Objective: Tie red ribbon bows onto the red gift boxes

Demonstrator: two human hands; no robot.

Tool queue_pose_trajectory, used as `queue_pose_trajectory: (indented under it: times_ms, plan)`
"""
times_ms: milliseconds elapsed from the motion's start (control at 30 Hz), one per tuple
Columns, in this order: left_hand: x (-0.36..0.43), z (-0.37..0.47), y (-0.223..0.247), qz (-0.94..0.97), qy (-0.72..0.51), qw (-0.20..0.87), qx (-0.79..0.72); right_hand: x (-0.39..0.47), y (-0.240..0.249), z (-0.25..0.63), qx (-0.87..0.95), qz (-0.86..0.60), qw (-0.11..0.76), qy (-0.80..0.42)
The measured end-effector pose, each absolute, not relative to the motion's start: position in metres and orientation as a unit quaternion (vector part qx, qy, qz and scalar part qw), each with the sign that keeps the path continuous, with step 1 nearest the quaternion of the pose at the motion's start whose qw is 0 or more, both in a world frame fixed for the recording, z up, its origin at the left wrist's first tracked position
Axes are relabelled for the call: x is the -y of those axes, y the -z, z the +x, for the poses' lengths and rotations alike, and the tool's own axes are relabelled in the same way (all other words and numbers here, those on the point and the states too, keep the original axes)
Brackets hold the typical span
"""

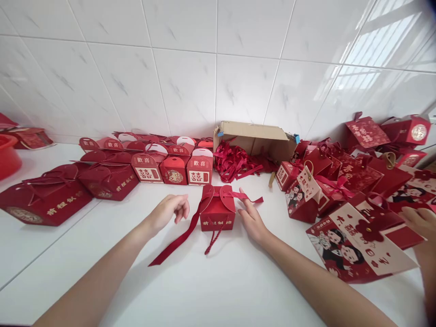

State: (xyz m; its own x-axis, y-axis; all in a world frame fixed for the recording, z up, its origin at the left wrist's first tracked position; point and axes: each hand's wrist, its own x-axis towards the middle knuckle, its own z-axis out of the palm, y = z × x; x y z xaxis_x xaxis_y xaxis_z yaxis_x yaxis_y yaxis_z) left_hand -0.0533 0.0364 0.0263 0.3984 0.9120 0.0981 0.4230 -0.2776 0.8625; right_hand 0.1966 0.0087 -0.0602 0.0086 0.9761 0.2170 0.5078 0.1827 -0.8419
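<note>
A small red candy box [218, 209] stands upright on the white table in front of me, its flaps closed at the top. A dark red ribbon [182, 240] runs across the top, with one long tail trailing left on the table and a shorter end lying to the right. A twisted red cord [213, 243] hangs from the front. To the left of the box, my left hand [170, 211] is apart from it, empty with loosely bent fingers. My right hand [252, 220] is at the box's right side, fingers apart, index finger by the ribbon's short end.
Finished-looking red boxes [112, 179] line the back left. A cardboard carton [254, 131] spills red ribbons [235, 159] by the wall. Piled gift boxes [357, 168] fill the right, where another person's hand [420, 222] is at a large printed box [361, 250]. A red basin [8, 156] stands far left.
</note>
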Motion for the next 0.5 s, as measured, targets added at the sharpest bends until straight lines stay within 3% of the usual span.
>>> queue_pose_trajectory:
  times_ms: [133,233,333,500]
  plan:
    - [-0.033,-0.057,-0.038,0.718,-0.017,0.547,-0.431,-0.006,0.056,0.198,0.569,-0.533,0.481,-0.401]
    - [-0.030,-0.057,-0.033,0.685,0.064,0.562,-0.459,-0.005,0.058,0.197,0.539,-0.501,0.523,-0.430]
    - [-0.036,-0.062,-0.019,0.677,0.028,0.535,-0.505,-0.004,0.057,0.195,0.498,-0.494,0.578,-0.418]
    - [-0.063,-0.071,-0.006,0.658,-0.214,0.459,-0.558,-0.005,0.031,0.195,0.480,-0.501,0.651,-0.307]
